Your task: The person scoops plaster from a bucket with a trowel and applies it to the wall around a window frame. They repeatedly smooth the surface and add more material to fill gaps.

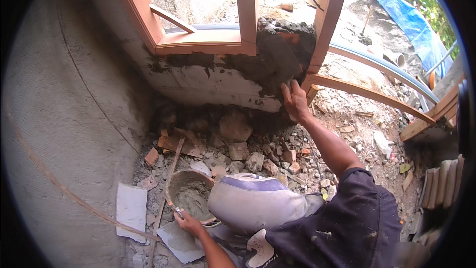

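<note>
A low, mortar-smeared wall [198,80] stands beyond the right hand [296,100]. A bucket [194,175] of grey mortar [191,198] sits at the left hand [189,223], which pinches its rim. The right one grips a trowel [285,54] against the wall.

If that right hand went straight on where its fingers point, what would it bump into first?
Probably the dark mortar beside the wooden window frame. The right hand points up toward it and seems to grip a flat trowel there. How close, I can't be sure.

The dark shirt [342,218] has short sleeves [358,174] and scattered pale specks.
</note>
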`<state>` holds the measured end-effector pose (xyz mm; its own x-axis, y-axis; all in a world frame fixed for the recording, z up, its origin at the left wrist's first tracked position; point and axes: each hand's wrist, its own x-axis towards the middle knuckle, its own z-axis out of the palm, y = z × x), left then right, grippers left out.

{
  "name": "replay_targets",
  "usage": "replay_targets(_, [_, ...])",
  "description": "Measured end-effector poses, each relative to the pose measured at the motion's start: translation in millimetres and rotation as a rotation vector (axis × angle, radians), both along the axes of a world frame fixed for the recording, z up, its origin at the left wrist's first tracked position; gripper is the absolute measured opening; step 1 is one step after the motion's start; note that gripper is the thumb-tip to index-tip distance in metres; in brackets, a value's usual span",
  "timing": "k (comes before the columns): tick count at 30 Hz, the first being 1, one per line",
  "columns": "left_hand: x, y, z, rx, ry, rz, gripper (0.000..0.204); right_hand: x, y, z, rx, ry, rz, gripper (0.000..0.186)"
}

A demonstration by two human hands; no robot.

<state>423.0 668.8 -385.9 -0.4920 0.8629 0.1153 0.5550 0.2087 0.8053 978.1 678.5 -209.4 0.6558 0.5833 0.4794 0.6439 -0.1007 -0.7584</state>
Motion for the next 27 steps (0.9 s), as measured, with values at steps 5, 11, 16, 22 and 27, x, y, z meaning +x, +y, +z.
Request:
replay_targets(5, [3,2,1,0.037,0.047,-0.028,0.046,18,17,18,-0.078,-0.047,-0.025,0.031])
replay_targets(11, [-3,2,-6,0.067,0.0,-0.047,0.046,-2,-10,-8,-0.213,0.043,0.01,0.029])
replay_targets(16, [-13,7,-23,0.071,0.041,-0.072,0.044,24,-1,-6,-0.067,-0.097,0.051,0.034])
replay_targets(22, [-30,18,-26,0.02,-0.099,-0.066,0.043,-32,-66,-63,-0.462,0.152,0.221,0.036])
replay_targets(27, [-15,15,-11,0.022,-0.249,-0.081,0.043,-103,-60,-101,-0.788,-0.039,0.736,0.037])
